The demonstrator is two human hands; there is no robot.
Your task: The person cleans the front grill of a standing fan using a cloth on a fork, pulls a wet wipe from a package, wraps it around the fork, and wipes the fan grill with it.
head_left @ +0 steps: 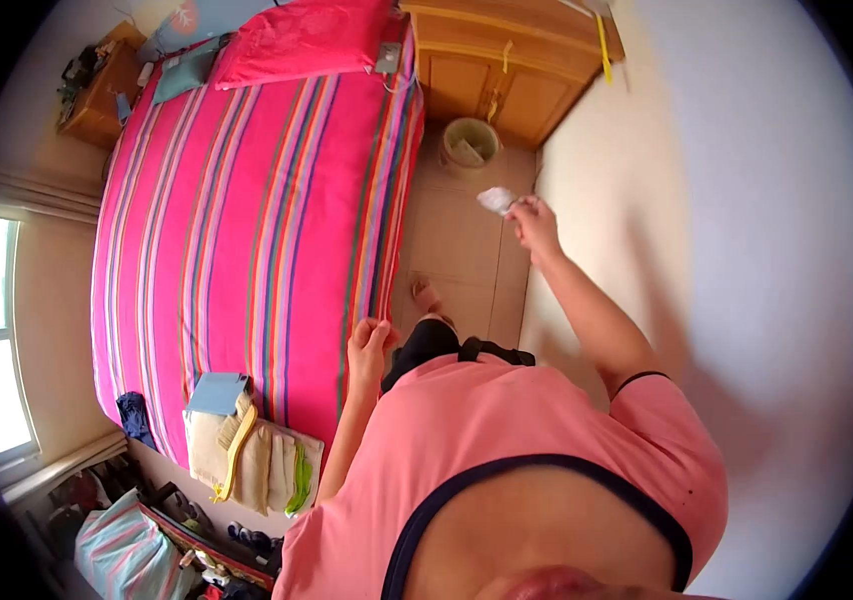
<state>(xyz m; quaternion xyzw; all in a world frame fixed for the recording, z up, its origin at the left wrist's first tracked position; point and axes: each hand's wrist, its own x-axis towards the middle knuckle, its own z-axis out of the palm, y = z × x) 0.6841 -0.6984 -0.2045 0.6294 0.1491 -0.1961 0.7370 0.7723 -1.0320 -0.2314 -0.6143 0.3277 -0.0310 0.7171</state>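
Note:
My right hand (535,226) is stretched out over the floor, its fingers pinched on a crumpled white tissue (495,200). The tissue sticks out past the fingertips, toward a light-coloured waste bin (470,145) on the floor with something pale inside. My left hand (371,342) hangs by the edge of the bed, near the striped pink bedspread (277,220). Its fingers are curled in, and nothing shows in them.
A wooden cabinet (507,65) stands behind the bin, against the white wall (637,180) on my right. The bed fills the left side, with a pink pillow (302,40), a bed brush (237,448) and folded cloths (272,465). A bedside table (105,95) is at the far left.

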